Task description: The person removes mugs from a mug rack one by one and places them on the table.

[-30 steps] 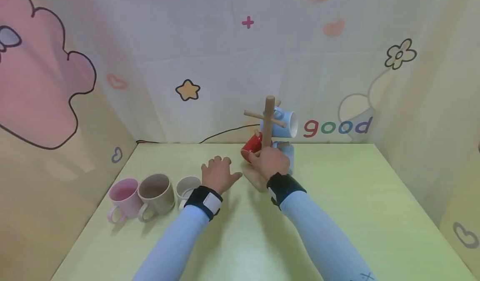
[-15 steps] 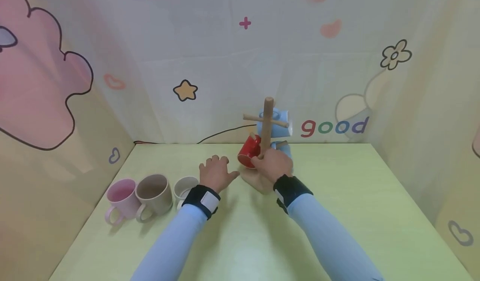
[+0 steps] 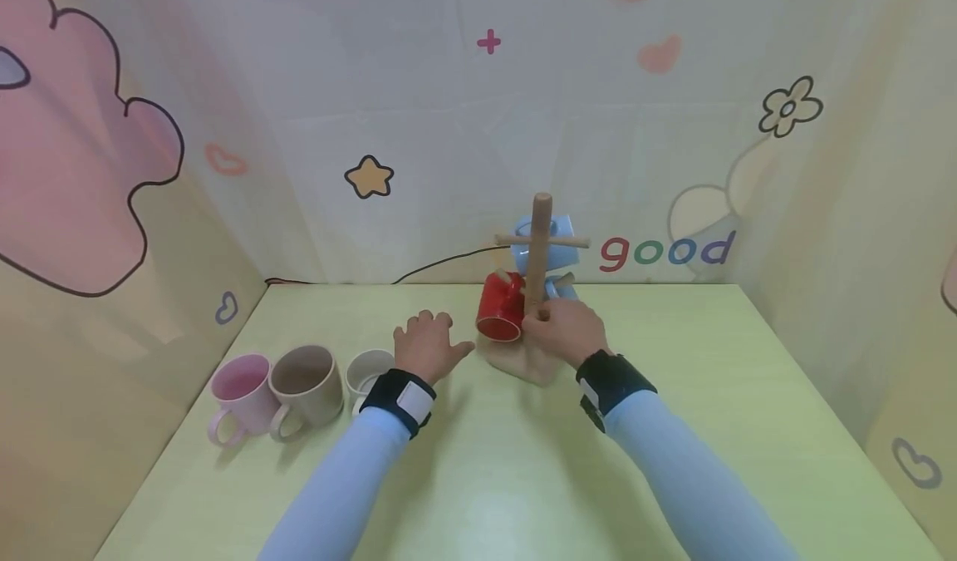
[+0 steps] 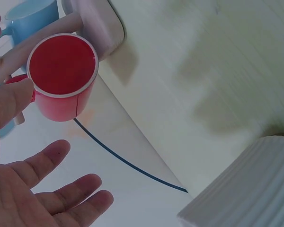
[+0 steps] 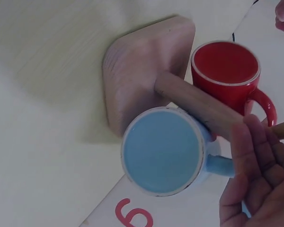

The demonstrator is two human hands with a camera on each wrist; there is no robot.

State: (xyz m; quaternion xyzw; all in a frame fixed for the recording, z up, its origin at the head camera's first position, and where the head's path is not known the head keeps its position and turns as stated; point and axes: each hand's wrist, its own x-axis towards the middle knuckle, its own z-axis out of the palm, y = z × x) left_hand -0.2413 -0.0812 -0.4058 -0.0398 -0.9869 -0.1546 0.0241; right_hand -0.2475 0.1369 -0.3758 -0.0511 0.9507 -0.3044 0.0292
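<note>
Right hand (image 3: 570, 331) grips mug rack (image 3: 539, 262) low down, exact part unclear | left hand (image 3: 428, 346) spread, holding nothing | rack stands on table (image 3: 486, 494), red mug (image 3: 497, 310) and blue mugs (image 3: 565, 256) hanging | better: low grip, gentle movement, so nothing knocks.

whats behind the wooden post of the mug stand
In the head view, the upper light blue cylindrical mug shows on both sides of the tan wooden post, with a pale printed backdrop beyond. The mug's middle strip, behind the post, is covered.

left fingers (image 4: 75, 191) spread, right fingers (image 5: 244, 151) curled, arms (image 3: 336, 486) outstretched
</note>
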